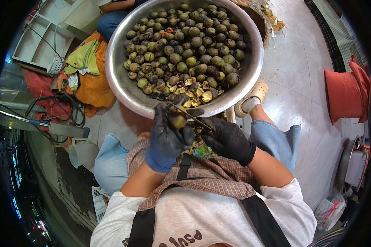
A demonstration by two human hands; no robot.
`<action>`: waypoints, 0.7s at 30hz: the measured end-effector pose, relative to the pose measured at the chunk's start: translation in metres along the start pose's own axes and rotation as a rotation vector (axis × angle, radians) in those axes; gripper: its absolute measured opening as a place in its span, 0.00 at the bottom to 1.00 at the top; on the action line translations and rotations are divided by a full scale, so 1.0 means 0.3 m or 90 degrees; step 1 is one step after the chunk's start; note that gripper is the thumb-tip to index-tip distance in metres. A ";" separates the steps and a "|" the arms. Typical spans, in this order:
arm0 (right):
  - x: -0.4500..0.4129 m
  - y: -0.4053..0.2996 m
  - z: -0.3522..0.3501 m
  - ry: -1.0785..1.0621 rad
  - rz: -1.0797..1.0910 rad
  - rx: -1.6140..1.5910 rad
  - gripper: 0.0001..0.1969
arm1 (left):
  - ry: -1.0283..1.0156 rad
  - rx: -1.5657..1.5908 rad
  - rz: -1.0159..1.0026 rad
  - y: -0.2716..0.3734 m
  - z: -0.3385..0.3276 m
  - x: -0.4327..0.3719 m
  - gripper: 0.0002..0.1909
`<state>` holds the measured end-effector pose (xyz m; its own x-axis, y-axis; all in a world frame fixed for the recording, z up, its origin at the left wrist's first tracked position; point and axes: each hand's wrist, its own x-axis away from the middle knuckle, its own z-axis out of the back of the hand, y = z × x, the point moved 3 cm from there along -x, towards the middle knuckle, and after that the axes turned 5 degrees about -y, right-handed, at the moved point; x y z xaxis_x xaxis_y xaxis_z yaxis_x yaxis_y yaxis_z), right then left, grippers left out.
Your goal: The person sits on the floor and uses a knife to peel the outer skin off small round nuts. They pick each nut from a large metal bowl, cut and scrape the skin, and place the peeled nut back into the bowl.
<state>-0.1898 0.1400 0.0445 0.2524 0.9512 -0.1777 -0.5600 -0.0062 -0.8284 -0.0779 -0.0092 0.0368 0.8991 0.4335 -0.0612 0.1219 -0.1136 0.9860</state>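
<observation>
My left hand (170, 137), in a blue and black work glove, holds a dark green-brown round fruit (177, 119), perhaps a walnut in its husk. My right hand (228, 137), in a black glove, grips a thin knife (194, 118) whose narrow blade lies across the top of that fruit. Just beyond both hands stands a large metal basin (119, 83), filled with many similar round fruits (188, 46). Yellow husk pieces (198, 92) lie at the basin's near side. Below my hands, more husk pieces (198, 140) show, partly hidden.
Another person's knee (108, 24) is beyond the basin at upper left. A grey plastic jug (83, 152), black cables (72, 108) and an orange mesh sack (94, 83) are at left. A red sack (343, 94) stands at right. A wicker basket (262, 24) touches the upper right side.
</observation>
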 end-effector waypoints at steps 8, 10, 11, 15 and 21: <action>-0.002 -0.026 -0.021 -0.068 0.025 -0.024 0.21 | -0.022 0.278 0.081 0.011 0.017 -0.002 0.36; 0.003 -0.028 -0.019 -0.088 0.017 0.008 0.21 | -0.050 0.262 0.098 0.018 0.026 0.003 0.33; 0.005 -0.031 -0.016 -0.074 0.025 0.031 0.20 | -0.060 0.251 0.095 0.022 0.029 0.003 0.31; 0.014 -0.037 -0.024 -0.055 0.039 0.075 0.21 | -0.112 -0.155 0.050 0.040 0.025 -0.001 0.37; 0.022 -0.028 -0.036 -0.059 -0.053 0.088 0.23 | -0.095 -0.320 -0.027 0.065 0.010 0.001 0.30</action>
<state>-0.1749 0.1431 0.0444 0.2320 0.9710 -0.0572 -0.6449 0.1095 -0.7564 -0.0740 -0.0141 0.0554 0.9522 0.2924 -0.0879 -0.0245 0.3602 0.9326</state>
